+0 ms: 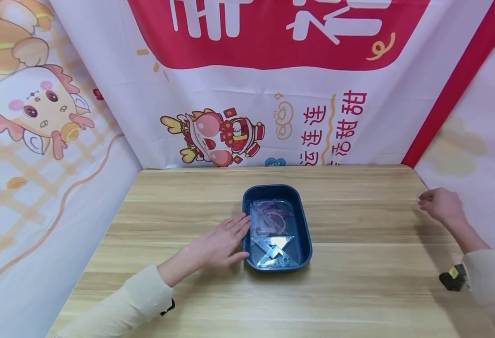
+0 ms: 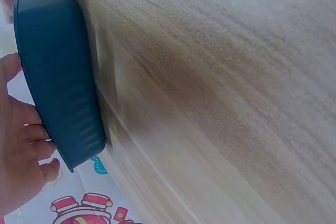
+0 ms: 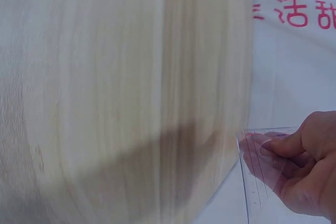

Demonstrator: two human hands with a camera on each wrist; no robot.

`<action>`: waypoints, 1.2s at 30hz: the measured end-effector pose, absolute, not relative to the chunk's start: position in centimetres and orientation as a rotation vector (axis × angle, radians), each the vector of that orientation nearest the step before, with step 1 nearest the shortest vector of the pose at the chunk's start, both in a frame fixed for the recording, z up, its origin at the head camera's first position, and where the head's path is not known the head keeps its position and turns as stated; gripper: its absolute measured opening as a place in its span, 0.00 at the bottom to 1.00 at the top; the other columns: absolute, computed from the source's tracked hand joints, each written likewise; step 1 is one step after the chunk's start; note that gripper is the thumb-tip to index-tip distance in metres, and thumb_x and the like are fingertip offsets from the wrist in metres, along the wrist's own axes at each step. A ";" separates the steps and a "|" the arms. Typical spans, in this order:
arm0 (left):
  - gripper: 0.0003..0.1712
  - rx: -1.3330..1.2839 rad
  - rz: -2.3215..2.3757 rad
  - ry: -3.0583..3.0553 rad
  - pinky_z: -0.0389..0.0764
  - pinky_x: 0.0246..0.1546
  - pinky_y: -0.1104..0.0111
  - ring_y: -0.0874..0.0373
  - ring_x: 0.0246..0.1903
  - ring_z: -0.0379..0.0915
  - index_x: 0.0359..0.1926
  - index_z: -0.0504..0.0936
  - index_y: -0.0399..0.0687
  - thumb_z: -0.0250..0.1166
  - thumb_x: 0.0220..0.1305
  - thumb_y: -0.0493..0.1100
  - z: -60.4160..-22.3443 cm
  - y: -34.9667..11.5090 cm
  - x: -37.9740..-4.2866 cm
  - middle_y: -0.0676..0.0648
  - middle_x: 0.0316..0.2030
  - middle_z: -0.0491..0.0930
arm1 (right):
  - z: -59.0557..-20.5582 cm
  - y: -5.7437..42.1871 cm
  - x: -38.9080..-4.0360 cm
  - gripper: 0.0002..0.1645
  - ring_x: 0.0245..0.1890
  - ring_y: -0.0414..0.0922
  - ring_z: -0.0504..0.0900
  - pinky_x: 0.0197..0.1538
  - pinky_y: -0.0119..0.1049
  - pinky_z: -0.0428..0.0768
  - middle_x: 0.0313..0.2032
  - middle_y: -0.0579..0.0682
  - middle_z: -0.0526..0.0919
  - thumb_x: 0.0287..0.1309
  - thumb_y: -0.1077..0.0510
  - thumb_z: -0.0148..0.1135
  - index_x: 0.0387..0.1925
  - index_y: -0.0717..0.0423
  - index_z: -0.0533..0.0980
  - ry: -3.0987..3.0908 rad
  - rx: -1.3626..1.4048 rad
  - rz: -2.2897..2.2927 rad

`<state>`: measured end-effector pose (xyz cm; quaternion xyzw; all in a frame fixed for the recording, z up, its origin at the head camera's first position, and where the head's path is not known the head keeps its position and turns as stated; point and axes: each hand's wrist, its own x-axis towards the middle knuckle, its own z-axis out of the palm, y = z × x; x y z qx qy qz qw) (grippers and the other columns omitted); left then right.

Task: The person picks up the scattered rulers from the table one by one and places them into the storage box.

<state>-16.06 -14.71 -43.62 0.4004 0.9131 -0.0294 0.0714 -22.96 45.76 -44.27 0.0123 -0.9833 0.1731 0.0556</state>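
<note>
A dark blue plastic box (image 1: 308, 249), longer than wide with rounded corners, stands on the table. My left hand (image 1: 224, 241) rests against its left side, fingertips at the rim and thumb lower down; the box's outer wall (image 2: 60, 72) fills much of the left wrist view's left side. Inside lie a clear protractor (image 1: 276, 220) and a bluish clear set square (image 1: 273, 253), with other clear pieces overlapping. Far to the right, my right hand (image 1: 442, 204) is raised near the table's edge. Between thumb and fingers it pinches a clear plastic ruler (image 3: 254, 182) with a square corner and fine scale marks.
The wood-grain table (image 1: 370, 281) spreads around the box. A printed white and red cloth (image 1: 247, 94) hangs behind it, and patterned cloths stand at the left (image 1: 40, 164) and right sides. A dark strap piece (image 1: 452, 278) sits by the right cuff.
</note>
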 end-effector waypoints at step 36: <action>0.47 1.207 -0.127 2.762 0.57 0.76 0.51 0.46 0.79 0.43 0.77 0.54 0.40 0.44 0.73 0.69 -43.5 -14.7 -15.8 0.40 0.78 0.50 | -39.1 34.9 -21.4 0.25 0.37 0.30 0.87 0.42 0.32 0.87 0.48 0.68 0.85 0.71 0.64 0.53 0.60 0.83 0.66 -2.943 0.151 1.590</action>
